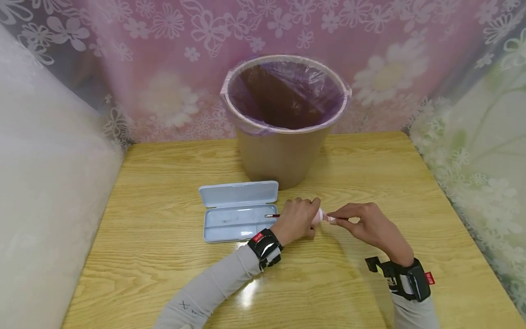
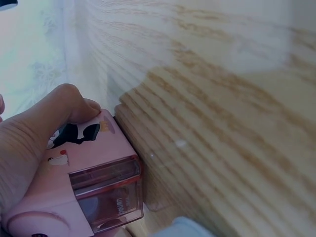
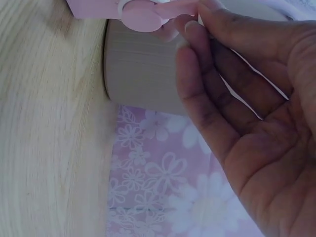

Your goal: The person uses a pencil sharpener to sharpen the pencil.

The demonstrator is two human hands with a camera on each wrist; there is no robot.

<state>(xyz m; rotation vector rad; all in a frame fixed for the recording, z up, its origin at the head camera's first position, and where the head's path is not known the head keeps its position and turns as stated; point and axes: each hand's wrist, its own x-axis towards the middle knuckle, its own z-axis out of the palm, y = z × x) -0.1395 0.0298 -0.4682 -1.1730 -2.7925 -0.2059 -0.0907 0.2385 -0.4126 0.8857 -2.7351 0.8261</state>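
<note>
My left hand (image 1: 295, 220) grips a pink crank pencil sharpener (image 2: 55, 185) printed with cartoon figures, its clear shavings drawer facing the left wrist camera. From the left side of that hand sticks out the end of a thin dark red pencil (image 1: 272, 215); its other end is hidden. On the sharpener's right side, my right hand (image 1: 370, 224) pinches the small pink crank (image 3: 174, 10) between thumb and fingertips. Just left of the hands lies a light blue pencil case (image 1: 230, 234), lid raised, with the pencil's end above its right part.
Behind the pencil case and hands stands a tall beige bin (image 1: 279, 157) lined with a purple bag. Everything rests on a yellow wood-grain table (image 1: 156, 274). Flowered curtains (image 1: 164, 59) hang behind it and along the sides.
</note>
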